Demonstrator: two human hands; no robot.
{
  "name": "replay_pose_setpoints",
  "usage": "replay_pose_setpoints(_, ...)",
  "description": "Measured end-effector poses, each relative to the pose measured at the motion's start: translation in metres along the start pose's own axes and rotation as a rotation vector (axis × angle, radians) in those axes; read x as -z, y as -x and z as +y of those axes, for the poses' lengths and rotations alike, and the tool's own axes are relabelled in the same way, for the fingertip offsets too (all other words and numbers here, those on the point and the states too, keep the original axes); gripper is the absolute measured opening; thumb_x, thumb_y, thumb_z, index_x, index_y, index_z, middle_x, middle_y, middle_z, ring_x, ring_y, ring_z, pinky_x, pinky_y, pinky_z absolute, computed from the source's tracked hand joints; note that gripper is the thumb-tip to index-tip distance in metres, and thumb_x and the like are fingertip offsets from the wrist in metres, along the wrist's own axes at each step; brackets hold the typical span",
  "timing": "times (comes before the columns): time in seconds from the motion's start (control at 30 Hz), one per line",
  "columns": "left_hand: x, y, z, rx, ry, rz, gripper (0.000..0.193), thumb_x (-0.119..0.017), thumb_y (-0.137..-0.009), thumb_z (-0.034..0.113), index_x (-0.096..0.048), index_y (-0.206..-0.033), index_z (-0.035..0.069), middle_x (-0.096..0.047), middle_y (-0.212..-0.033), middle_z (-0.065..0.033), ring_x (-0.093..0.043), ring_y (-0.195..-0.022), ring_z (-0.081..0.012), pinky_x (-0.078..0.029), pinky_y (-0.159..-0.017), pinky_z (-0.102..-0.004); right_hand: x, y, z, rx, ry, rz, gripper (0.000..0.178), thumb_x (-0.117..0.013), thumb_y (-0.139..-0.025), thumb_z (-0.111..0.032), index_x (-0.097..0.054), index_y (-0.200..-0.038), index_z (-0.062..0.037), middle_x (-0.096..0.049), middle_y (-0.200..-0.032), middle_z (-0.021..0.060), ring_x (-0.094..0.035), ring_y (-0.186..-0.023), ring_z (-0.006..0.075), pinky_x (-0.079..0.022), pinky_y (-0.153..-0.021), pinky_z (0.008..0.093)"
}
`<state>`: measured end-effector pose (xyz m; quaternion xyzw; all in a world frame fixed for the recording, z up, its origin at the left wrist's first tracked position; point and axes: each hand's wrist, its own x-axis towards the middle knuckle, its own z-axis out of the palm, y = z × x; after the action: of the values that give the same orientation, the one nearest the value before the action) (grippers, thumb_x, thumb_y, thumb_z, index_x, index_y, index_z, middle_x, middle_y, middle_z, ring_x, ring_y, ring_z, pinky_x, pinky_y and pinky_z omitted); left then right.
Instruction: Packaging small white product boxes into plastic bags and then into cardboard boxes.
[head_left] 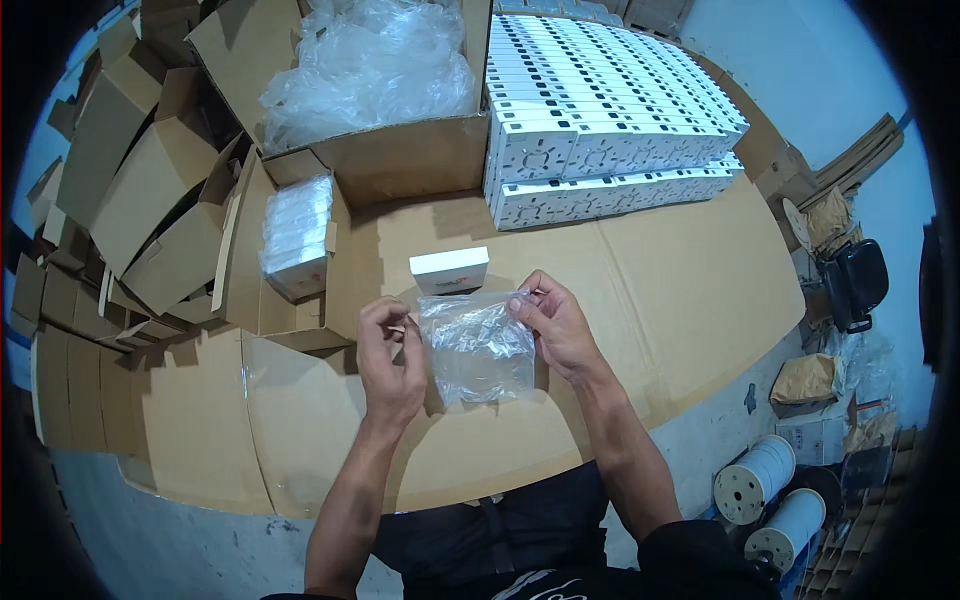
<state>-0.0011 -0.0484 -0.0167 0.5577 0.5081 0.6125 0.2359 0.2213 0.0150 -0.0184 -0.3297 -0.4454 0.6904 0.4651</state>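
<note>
A clear plastic bag (482, 355) hangs flat between my two hands over the cardboard-covered table. My right hand (560, 325) pinches its upper right corner between thumb and fingers. At the upper left edge of the bag, my left hand (392, 355) has its fingers curled; the fingertips are close to the plastic, and what they hold, if anything, I cannot make out. Just beyond the bag's upper edge stands a small white box (449, 270), touched by neither hand.
An open carton (340, 270) holds several plastic-wrapped white boxes (298, 235) at left. Behind it, a larger carton (410, 155) is heaped with clear bags (375, 75). Stacked white units (610, 150) fill the back right. Folded cartons (140, 170) crowd the far left; cable spools (755, 480) stand lower right.
</note>
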Motion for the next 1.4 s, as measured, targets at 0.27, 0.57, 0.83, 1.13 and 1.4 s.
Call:
replay_pose_setpoints(0.27, 0.009, -0.009, 0.025, -0.444, -0.622, -0.258, 0.059, -0.068, -0.072, -0.009, -0.062, -0.127, 0.013, -0.054, -0.136, -0.0084, -0.051, -0.126, -0.0327, -0.050, -0.095, -0.0394, -0.005, 0.002, -0.010, -0.314, -0.243, 0.050, 0.012, -0.065, -0.100, -0.011, -0.053, -0.100, -0.0078, -0.065, -0.086, 0.0033, -0.066, -0.075, 0.0100, -0.057, -0.064, 0.0268)
replay_pose_setpoints(0.57, 0.008, 0.003, 0.017, 0.303, -0.127, -0.274, 0.016, -0.071, -0.094, 0.013, -0.073, -0.103, 0.001, -0.071, -0.087, -0.0065, -0.067, -0.078, -0.0166, -0.055, -0.071, -0.0321, -0.006, 0.004, -0.007, 0.291, 0.412, 0.003, 0.037, -0.070, -0.098, -0.032, -0.056, -0.116, -0.0033, -0.061, -0.091, 0.0021, -0.060, -0.081, 0.0118, -0.052, -0.071, 0.0281)
replay_pose_setpoints(0.83, -0.008, 0.008, 0.009, 0.492, 0.290, -0.104, 0.022, -0.064, -0.103, 0.021, -0.068, -0.107, -0.001, -0.068, -0.082, -0.0036, -0.062, -0.070, -0.0081, -0.050, -0.062, -0.0254, -0.041, 0.012, 0.011, 0.063, 0.498, 0.124, 0.029, -0.058, -0.104, -0.027, -0.063, -0.097, 0.0002, -0.062, -0.074, 0.0024, -0.058, -0.070, 0.0088, -0.047, -0.061, 0.0293)
replay_pose_setpoints(1.13, -0.007, 0.008, -0.002, 0.298, 0.099, 0.006, 0.028, -0.054, -0.108, 0.026, -0.065, -0.100, 0.001, -0.059, -0.076, 0.0026, -0.050, -0.068, -0.0042, -0.042, -0.057, -0.0225, -0.046, 0.010, 0.013, 0.086, 0.382, 0.147, 0.029, -0.053, -0.108, -0.027, -0.064, -0.096, -0.0039, -0.055, -0.061, -0.0006, -0.051, -0.054, 0.0054, -0.041, -0.049, 0.0242)
replay_pose_setpoints(1.4, -0.005, 0.011, -0.003, 0.256, -0.021, 0.072, 0.025, -0.052, -0.108, 0.023, -0.066, -0.103, 0.003, -0.058, -0.076, 0.0033, -0.050, -0.066, -0.0042, -0.043, -0.056, -0.0230, -0.057, 0.015, 0.011, 0.070, 0.403, 0.225, 0.031, -0.053, -0.108, -0.029, -0.061, -0.093, -0.0034, -0.056, -0.062, -0.0008, -0.051, -0.049, 0.0057, -0.041, -0.045, 0.0251)
